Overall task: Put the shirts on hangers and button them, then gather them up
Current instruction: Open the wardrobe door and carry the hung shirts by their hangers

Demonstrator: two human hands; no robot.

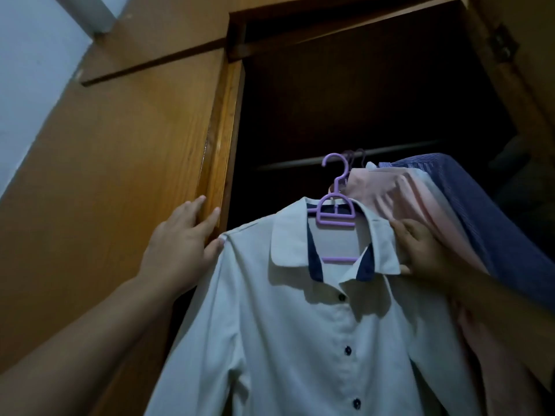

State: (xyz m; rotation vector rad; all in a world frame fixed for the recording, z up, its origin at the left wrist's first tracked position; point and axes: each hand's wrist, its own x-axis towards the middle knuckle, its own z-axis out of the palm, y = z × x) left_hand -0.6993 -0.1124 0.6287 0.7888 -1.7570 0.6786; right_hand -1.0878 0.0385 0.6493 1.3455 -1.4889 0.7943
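A white long-sleeved cotton shirt with dark navy collar lining and dark buttons (300,340) hangs buttoned on a lilac plastic hanger (335,211), in front of the dark wardrobe opening. No label or writing is readable on it. The right hand (420,250) grasps its collar edge. The left hand (180,238), fingers straight, touches its shoulder and the orange-brown wooden wardrobe door (105,160). Behind it hang a pale pink shirt (396,199) and a blue striped shirt (486,217).

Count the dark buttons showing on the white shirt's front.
3 on the white shirt, all down its placket: top button under the collar, middle button, lowest button near the frame's bottom edge. More may lie below, out of view.
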